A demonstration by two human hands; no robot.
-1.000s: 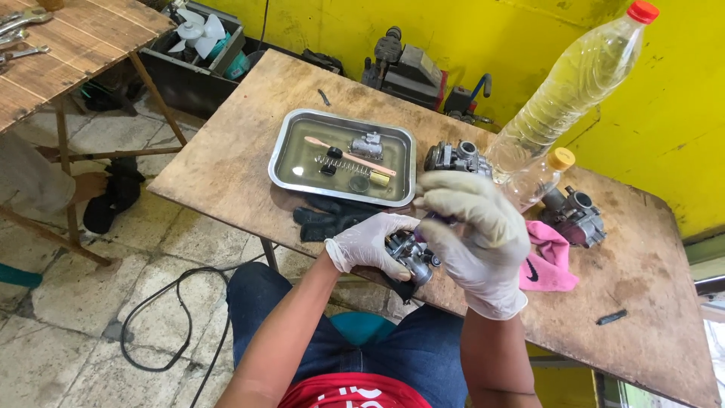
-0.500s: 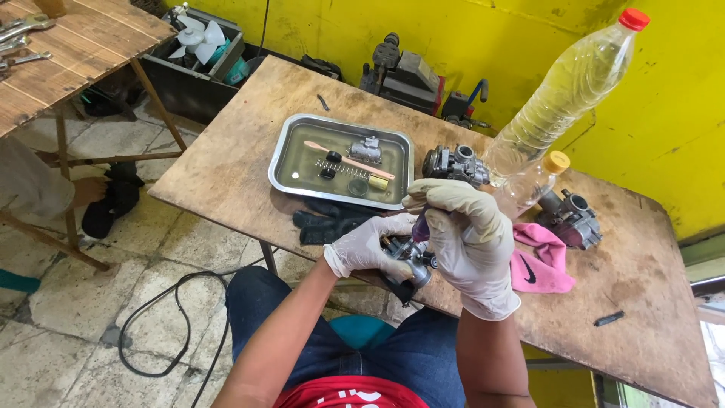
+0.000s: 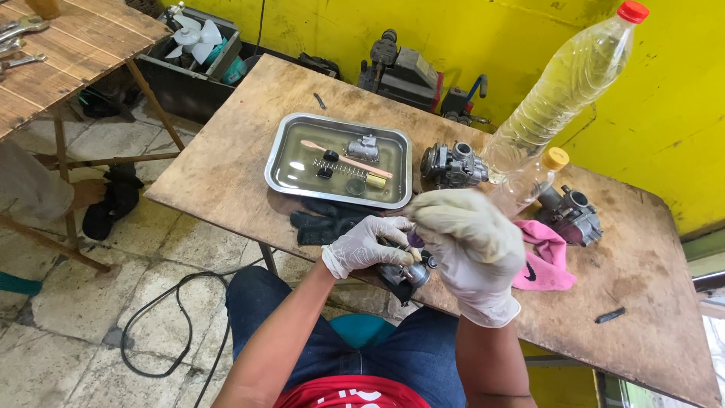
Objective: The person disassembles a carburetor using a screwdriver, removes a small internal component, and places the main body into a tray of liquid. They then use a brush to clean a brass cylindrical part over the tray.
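Both gloved hands closed on a small carburetor (image 3: pixel 408 270) at the tabletop's (image 3: pixel 226 181) near edge: left hand (image 3: pixel 368 245) gripping, right hand (image 3: pixel 468 249) pinching on top (fingertips hidden). Risky over the lap; slick gloves could drop parts. At eleven o'clock, liquid-filled metal tray (image 3: pixel 283 151); at one o'clock, tall plastic bottle (image 3: pixel 563 87), easily toppled.

Three carburetors (image 3: pixel 451 164) are counted, two plastic bottles (image 3: pixel 563 87), one metal tray (image 3: pixel 279 162), one pink rag (image 3: pixel 545 258), two gloved hands (image 3: pixel 468 242).
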